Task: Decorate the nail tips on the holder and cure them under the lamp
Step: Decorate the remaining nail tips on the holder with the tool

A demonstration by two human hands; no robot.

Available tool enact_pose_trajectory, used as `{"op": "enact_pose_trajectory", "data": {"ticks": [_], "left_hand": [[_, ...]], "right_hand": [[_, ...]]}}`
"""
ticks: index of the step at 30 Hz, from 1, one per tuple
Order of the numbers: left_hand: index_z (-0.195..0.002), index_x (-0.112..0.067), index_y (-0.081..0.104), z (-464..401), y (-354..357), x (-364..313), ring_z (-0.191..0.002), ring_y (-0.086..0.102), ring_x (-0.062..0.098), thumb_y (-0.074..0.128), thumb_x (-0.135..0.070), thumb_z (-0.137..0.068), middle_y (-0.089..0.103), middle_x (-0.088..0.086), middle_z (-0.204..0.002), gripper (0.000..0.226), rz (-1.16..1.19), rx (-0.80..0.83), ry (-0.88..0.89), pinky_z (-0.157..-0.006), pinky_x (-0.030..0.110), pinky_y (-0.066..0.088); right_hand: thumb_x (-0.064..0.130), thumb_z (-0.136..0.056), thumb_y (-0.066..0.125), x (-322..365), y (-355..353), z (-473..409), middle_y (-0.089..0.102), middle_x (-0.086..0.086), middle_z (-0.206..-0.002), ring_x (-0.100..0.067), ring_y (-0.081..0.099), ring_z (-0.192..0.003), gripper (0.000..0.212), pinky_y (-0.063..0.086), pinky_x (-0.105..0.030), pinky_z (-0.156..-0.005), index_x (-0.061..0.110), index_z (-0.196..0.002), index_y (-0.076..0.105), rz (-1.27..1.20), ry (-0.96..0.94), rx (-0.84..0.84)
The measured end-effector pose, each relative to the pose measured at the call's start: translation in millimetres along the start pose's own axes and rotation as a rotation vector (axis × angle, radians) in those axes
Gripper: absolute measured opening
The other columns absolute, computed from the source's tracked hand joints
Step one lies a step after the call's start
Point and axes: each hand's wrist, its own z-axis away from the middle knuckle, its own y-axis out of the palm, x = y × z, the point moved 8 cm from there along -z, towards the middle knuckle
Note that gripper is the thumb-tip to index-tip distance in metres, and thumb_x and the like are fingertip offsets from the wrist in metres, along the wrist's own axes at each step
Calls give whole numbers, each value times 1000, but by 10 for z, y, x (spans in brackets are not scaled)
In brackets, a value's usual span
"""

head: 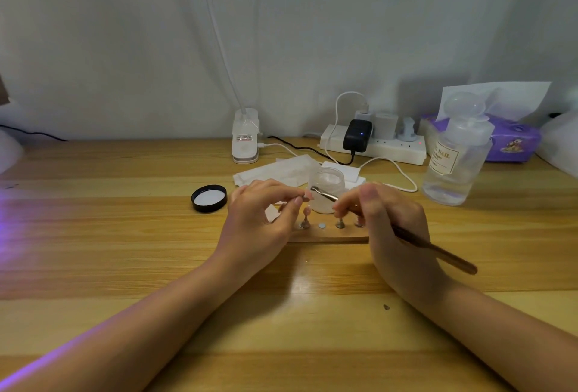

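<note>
Setting: wooden desk [125, 266], pale curtain behind.
Left hand [262, 216]: grip pinches a nail tip [309, 194], lifted for access.
Right hand [387, 223]: grip holds tool [325, 194] pen-style, aimed at tip.
Holder [328, 237]: mid-desk, beneath both hands.
Jar [327, 185]: open, just behind holder, handy.

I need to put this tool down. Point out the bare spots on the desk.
Bare wood lies left of the black round lid, and in front of the wooden nail-tip holder, between the forearms. Crowded behind: clear glass jar, white power strip.

Both bare hands raised just above the brown wooden nail-tip holder [328, 237].
Left hand [262, 213] pinching thumb to forefinger; right hand [387, 219] gripping a slim brown-handled metal tool [434, 248].
</note>
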Motion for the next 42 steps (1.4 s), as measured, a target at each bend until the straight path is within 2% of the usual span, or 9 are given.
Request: {"op": "enact_pose_trajectory", "data": {"ticks": [3, 7, 14, 20, 26, 31, 34, 37, 42], "left_hand": [[-91, -29, 65, -4, 5, -1, -89, 58, 13, 63, -7, -85, 64, -14, -84, 23, -6, 1, -7, -89, 57, 39], [-90, -31, 65, -2, -16, -8, -88, 59, 14, 61, -14, -84, 65, -15, -84, 19, 5, -21, 4, -88, 57, 39], [-89, -27, 67, -2, -5, 0, -88, 58, 13, 63, -6, -84, 64, -15, -84, 22, -2, -8, -7, -88, 58, 38], [-89, -32, 65, -3, -8, -3, -89, 58, 12, 63, -7, -84, 64, -15, -85, 25, 3, -3, -9, -89, 57, 38], [-88, -31, 64, -8, 3, 8, -88, 57, 13, 63, -5, -84, 63, -17, -85, 26, -13, -5, 7, -87, 58, 38], [-88, -31, 65, -11, 9, 21, -90, 57, 13, 63, -6, -84, 62, -19, -87, 25, -23, 3, 13, -88, 58, 38], [-88, -29, 66, -15, 9, 22, -90, 58, 13, 63, -6, -84, 62, -19, -86, 24, -26, 1, 22, -87, 59, 38], [-85, -35, 62, -18, 8, 14, -89, 58, 13, 63, -6, -84, 60, -23, -85, 29, -31, -5, 31, -86, 60, 38], [-90, -32, 64, -14, 2, 33, -90, 60, 14, 62, -10, -84, 62, -22, -89, 23, -13, -12, 45, -86, 59, 39]], "right_hand": [[41, -94, 31, 43, 48, -18, 59, 20, -77, 0, 58, -78, 37, 47, -31, -74, 25, -79, 61, 58, -51, 34], [38, -92, 31, -19, -16, 5, 60, 8, -60, -8, 59, -66, 39, 47, -44, -70, 31, -65, 58, -19, 18, -15], [39, -94, 31, 54, 57, -25, 57, 22, -77, -1, 57, -78, 35, 46, -32, -72, 26, -78, 60, 82, -57, 42], [36, -92, 30, -25, -31, 7, 59, 5, -57, -7, 59, -64, 40, 46, -37, -67, 32, -64, 57, -33, 19, -30], [36, -91, 30, 32, 67, -31, 57, 24, -75, 2, 57, -78, 29, 45, -27, -72, 36, -77, 56, 66, -28, 55], [36, -91, 30, -29, -10, 8, 59, 5, -57, -6, 59, -63, 39, 46, -26, -66, 31, -64, 58, -77, 38, -8], [36, -91, 29, -16, 0, 3, 61, 10, -65, -4, 58, -67, 36, 43, -16, -65, 31, -70, 58, -69, 41, 3], [39, -90, 30, -15, 56, -13, 61, 18, -74, 0, 58, -76, 34, 44, -19, -69, 32, -76, 60, -7, 38, 59], [38, -90, 30, -81, -7, 10, 61, 1, -58, -7, 59, -63, 42, 45, -23, -67, 25, -64, 61, -126, 89, -10]]}}
